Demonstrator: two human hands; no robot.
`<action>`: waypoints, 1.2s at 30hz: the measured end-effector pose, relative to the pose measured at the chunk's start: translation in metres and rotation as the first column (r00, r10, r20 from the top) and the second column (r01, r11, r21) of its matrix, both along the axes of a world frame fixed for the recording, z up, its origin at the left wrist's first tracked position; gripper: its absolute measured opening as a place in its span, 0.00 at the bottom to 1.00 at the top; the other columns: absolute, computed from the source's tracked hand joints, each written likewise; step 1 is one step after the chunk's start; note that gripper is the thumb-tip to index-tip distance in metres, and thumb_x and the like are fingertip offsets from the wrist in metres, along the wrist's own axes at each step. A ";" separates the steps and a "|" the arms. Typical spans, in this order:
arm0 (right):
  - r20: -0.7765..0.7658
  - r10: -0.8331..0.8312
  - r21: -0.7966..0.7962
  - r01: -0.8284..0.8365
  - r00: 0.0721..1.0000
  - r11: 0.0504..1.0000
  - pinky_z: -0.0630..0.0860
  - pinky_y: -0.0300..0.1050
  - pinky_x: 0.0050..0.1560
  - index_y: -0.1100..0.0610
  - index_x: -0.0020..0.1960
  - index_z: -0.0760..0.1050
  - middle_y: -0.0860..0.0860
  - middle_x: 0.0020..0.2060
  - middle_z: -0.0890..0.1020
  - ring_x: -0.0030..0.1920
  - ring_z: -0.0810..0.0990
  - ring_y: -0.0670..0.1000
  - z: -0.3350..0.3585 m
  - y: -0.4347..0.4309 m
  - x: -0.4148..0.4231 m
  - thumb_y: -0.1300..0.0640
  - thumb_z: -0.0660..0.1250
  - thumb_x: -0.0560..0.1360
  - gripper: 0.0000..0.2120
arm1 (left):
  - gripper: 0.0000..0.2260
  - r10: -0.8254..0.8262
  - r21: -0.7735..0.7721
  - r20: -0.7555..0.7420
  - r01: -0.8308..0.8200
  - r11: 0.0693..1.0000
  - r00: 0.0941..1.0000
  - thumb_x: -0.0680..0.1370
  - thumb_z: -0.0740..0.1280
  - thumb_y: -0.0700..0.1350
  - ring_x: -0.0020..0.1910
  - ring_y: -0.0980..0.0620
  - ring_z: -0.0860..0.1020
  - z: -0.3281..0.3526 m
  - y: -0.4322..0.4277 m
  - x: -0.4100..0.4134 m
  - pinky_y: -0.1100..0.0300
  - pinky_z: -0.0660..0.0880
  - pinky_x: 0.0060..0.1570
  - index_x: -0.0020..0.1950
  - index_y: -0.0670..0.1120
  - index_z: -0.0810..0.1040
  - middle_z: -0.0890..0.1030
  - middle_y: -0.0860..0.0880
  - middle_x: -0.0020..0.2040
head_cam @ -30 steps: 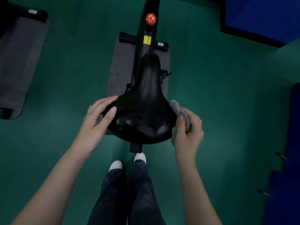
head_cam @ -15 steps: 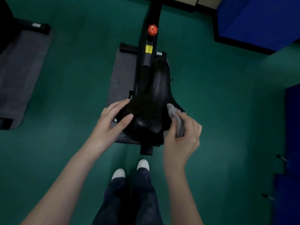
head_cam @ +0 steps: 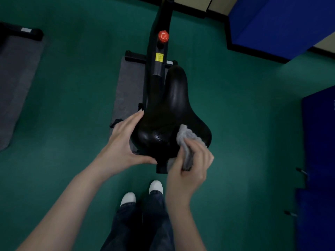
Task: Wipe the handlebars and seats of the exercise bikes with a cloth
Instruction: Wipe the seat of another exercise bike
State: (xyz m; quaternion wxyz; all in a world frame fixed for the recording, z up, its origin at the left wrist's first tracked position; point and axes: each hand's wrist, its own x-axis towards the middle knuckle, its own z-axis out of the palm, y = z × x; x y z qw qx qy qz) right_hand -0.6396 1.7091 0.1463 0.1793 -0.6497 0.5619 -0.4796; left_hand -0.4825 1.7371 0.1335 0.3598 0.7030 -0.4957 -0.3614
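Wiping the rear of a black padded exercise-bike saddle [head_cam: 174,109], mounted on the black bike frame [head_cam: 157,69] above a grey floor mat [head_cam: 125,87]. The right hand [head_cam: 190,165] grips a bunched grey fleecy cloth [head_cam: 188,138] pressed on the saddle's right rear lobe. The left hand [head_cam: 123,142] clasps the left rear lobe between fingers and thumb. The cloth looks light and soft, best held wadded. The saddle looks firm and glossy, probably slick where wet, and is best braced at its wide rear.

The right hand [head_cam: 190,169] swallows half the grey cloth [head_cam: 186,134], which covers the seat [head_cam: 174,102] at its rear right corner. Bike frame [head_cam: 157,78] runs off the top edge. Yellow label [head_cam: 159,57] print, too small to read. Far mat [head_cam: 16,78], clipped at left.
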 end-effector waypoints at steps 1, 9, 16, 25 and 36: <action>0.004 0.019 -0.008 -0.019 1.000 1.000 0.73 0.48 0.59 0.64 0.51 0.79 0.54 0.48 0.80 0.55 0.74 0.49 -0.001 0.002 0.000 0.65 0.66 0.75 0.07 | 0.55 -0.009 0.000 0.006 0.009 1.000 1.000 0.52 0.73 0.68 0.71 0.62 0.54 0.000 0.000 0.002 0.61 0.52 0.70 0.75 0.59 0.53 0.55 0.67 0.71; -0.017 -0.012 -0.038 0.011 1.000 0.999 0.73 0.42 0.58 0.63 0.51 0.80 0.49 0.48 0.81 0.54 0.74 0.49 0.000 -0.011 -0.005 0.68 0.67 0.74 0.07 | 0.48 0.011 -0.064 0.009 -0.011 0.998 1.000 0.58 0.77 0.57 0.69 0.59 0.60 -0.007 0.000 0.005 0.68 0.55 0.68 0.74 0.58 0.59 0.62 0.63 0.71; -0.004 -0.028 -0.061 0.028 1.000 0.998 0.71 0.37 0.58 0.64 0.51 0.79 0.53 0.49 0.81 0.55 0.75 0.49 -0.008 -0.016 -0.021 0.69 0.66 0.74 0.07 | 0.46 0.022 -0.077 -0.026 -0.024 0.997 0.999 0.57 0.75 0.61 0.69 0.60 0.61 -0.010 0.000 0.007 0.63 0.58 0.67 0.73 0.62 0.60 0.62 0.68 0.69; 0.576 -0.319 0.540 -0.056 0.753 0.840 0.78 0.46 0.52 0.59 0.51 0.77 0.55 0.47 0.81 0.47 0.81 0.51 -0.023 -0.099 -0.051 0.65 0.62 0.79 0.06 | 0.45 0.027 -0.109 -0.035 -0.030 0.994 0.999 0.56 0.74 0.62 0.67 0.67 0.60 -0.014 0.000 0.006 0.79 0.55 0.63 0.71 0.64 0.60 0.62 0.71 0.68; 0.574 -0.420 0.410 0.197 0.703 0.891 0.74 0.34 0.47 0.52 0.49 0.72 0.45 0.45 0.76 0.44 0.77 0.39 -0.027 -0.032 -0.023 0.62 0.60 0.80 0.06 | 0.47 0.077 -0.061 -0.074 -0.081 0.995 0.994 0.54 0.78 0.55 0.68 0.59 0.64 -0.004 -0.001 0.002 0.53 0.64 0.70 0.71 0.60 0.63 0.64 0.69 0.65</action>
